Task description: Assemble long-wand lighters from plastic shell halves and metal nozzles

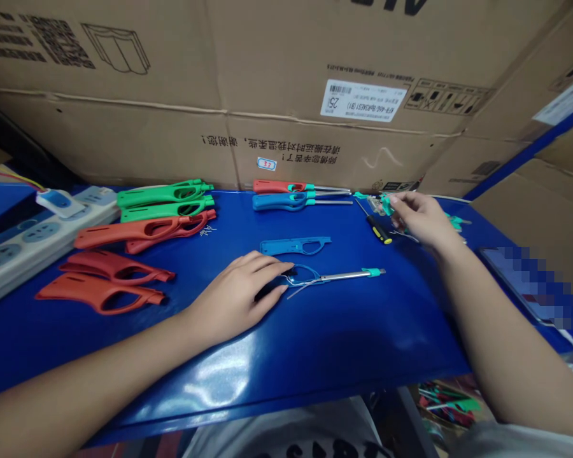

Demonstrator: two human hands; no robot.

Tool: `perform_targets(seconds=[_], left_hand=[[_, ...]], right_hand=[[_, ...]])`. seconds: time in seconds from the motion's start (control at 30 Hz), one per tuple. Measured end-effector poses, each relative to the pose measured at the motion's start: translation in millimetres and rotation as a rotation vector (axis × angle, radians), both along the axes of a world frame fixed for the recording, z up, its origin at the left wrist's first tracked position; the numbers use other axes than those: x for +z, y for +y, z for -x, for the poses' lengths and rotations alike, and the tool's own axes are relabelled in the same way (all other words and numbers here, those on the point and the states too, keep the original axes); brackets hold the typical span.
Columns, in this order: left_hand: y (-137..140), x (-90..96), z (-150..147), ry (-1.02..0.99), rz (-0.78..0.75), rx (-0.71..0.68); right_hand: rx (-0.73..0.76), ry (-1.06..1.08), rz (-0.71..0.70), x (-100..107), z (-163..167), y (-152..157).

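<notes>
My left hand [241, 289] is closed over the handle of a blue lighter shell [308, 273], which lies on the table. Thin wires [296, 291] stick out by the fingertips, and a metal tube [346, 275] with a green tip runs to the right from it. Part of the handle is hidden beneath the palm. A matching blue shell half [293, 245] rests just behind. At the back right, my right hand [417, 216] pinches a small green part [386, 203] above a little heap of green and metal pieces [456, 221]. Beside it is a black and yellow screwdriver [378, 229].
Green lighter shells [165, 208] and several red and orange ones [100, 292] lie to the left, near a white power strip [42, 235]. A red lighter [281, 186] and a blue lighter [279, 201] lie behind. A cardboard box [277, 83] walls the back; a phone [520, 283] lies right.
</notes>
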State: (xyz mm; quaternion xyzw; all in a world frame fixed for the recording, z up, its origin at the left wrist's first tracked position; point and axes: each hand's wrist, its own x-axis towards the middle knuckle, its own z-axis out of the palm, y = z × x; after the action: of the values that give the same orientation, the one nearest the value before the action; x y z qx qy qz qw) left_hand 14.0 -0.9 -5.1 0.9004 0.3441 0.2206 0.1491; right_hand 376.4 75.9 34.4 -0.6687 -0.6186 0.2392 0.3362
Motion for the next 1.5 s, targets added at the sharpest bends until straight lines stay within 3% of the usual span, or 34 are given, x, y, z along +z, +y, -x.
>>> perform_targets(seconds=[0.1,0.23,0.53,0.73,0.97,1.07,1.27,1.37,1.5], left_hand=[[2.5,-1.4,0.8,-0.011,0.006,0.011],[2.9,-1.5,1.1,-0.014,0.008,0.002],[3.6,-0.7,1.4,-0.021,0.025,0.004],[3.2,-2.1,2.7,-0.014,0.027,0.013],[0.3,1.5,1.4,-0.015,0.037,0.057],[0.6,2.9,1.1,-0.018,0.052,0.068],[-0.9,5.0,0.3,-0.021,0.085,0.055],[-2.1,5.9,-0.7,-0.006,0.096,0.052],[-4.2,6.2,-1.3,0.003,0.108,0.056]], right_hand=[[0.07,0.263,0.076,-0.6,24.7,-8.6],[0.178,0.365,0.19,-9.6,53.2,-20.5],[0.36,0.293,0.249,-20.8,58.1,-22.7],[0.369,0.111,0.337,-17.7,44.9,-23.6],[0.523,-0.396,0.154,-10.1,36.5,-26.8],[0.597,-0.484,0.005,-2.1,33.9,-28.8],[0.751,-0.268,-0.236,0.4,46.6,-37.1],[0.883,-0.137,-0.246,-10.7,65.1,-43.9],[0.95,-0.139,-0.267,-25.6,84.0,-49.6]])
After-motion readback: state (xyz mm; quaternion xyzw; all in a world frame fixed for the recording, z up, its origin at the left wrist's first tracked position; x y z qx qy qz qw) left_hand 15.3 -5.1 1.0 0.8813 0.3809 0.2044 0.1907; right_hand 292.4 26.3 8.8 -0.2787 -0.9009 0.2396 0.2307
